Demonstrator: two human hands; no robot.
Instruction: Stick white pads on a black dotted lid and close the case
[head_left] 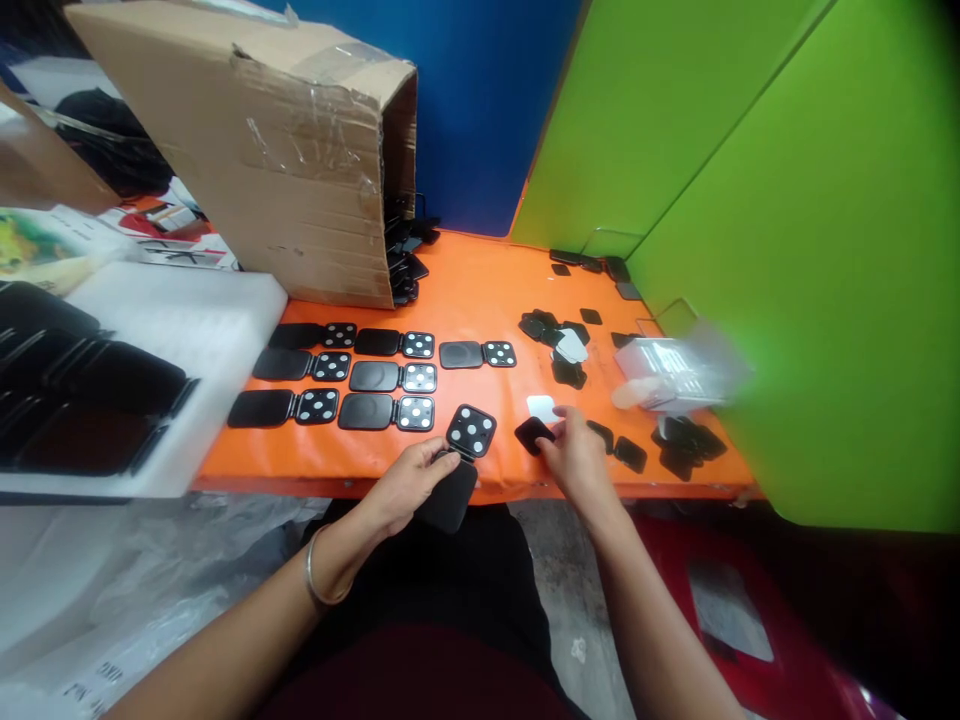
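Plates (373, 377): seven laid at eleven o'clock, left hand (405, 485) pinching another plate (471, 430), right hand (581, 455) a black square (529, 436); loose squares (568, 373) left at one.

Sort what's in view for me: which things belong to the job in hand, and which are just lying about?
In the job:
hinged black piece, in the left hand
black square, in the right hand
dotted hinged pieces, laid in rows
loose dark squares, farther right

Probably just lying about:
plastic sheeting, lower left
red object, lower right
printed item, far left
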